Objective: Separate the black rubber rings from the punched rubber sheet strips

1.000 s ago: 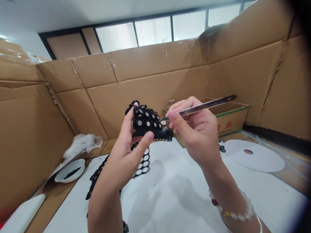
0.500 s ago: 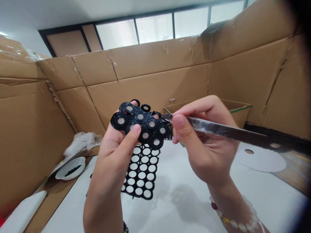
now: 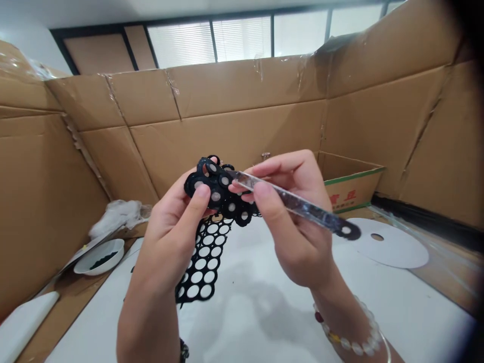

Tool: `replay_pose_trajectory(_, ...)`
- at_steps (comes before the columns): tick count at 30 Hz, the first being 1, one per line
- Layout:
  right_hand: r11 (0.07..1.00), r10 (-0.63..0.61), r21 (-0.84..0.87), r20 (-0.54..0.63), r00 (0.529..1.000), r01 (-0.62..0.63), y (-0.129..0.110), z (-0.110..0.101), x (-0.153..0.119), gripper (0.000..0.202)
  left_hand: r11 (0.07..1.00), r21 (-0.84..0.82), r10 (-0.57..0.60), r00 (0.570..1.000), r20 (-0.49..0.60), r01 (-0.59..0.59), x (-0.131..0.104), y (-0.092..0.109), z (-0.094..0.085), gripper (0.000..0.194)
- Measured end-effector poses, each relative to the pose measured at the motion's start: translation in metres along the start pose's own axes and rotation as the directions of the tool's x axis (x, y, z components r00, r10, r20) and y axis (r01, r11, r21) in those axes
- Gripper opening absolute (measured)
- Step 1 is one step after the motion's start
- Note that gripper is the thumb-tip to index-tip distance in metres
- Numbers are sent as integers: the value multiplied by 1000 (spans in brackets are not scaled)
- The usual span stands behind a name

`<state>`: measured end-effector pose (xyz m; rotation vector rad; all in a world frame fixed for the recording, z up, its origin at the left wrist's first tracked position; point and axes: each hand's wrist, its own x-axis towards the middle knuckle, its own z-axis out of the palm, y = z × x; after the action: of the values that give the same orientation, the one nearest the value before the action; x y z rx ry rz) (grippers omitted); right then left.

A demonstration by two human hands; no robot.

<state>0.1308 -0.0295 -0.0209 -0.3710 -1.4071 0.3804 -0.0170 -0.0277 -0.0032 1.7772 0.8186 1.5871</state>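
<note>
My left hand (image 3: 177, 217) grips a bunch of black rubber rings (image 3: 216, 196) with pale round centres, its thumb pressed on the front. A flat knife-like metal tool (image 3: 298, 201), with a hole at its rear end, is pinched between the thumb and fingers of my right hand (image 3: 298, 222). The tool's narrow front end reaches over the upper rings in the bunch. Below my left hand, a black sheet of round holes (image 3: 207, 264) shows against the white table surface; whether it joins the bunch is hidden.
Cardboard walls (image 3: 227, 131) surround the white table (image 3: 264, 322). A white bowl (image 3: 113, 264) with dark pieces and clear plastic wrap (image 3: 119, 214) are at left. At right stand an open cardboard box (image 3: 355, 189) and a white disc (image 3: 401, 247) with a hole.
My right hand and the tool have moved left, bringing the tool's tip across the upper rings. The bunch has turned slightly in my left hand, and the view has shifted.
</note>
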Motion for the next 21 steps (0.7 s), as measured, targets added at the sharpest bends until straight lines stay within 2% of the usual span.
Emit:
replay_pose_trajectory(6,979,-165,-110,81,983,173,4,0,2,8,998,-18,56,997,-48,-57,3,1,2,42)
replay_pose_trajectory(13,961,-264,-70,73,962,269,7,3,-1,17,977,158,161,980,-116,-142,0,2,4,37)
replay_pose_trajectory(15,936,-337,-89,62,940,341,7,6,0,16,954,233,219,968,-124,-186,-2,0,3,35)
replay_pose_trajectory(18,862,-472,-187,48,881,472,8,14,-1,15,918,281,320,940,-115,-278,-2,-3,1,34)
replay_pose_trajectory(21,790,-551,-307,28,834,532,12,23,-2,12,896,302,374,920,-115,-326,0,-7,-2,34)
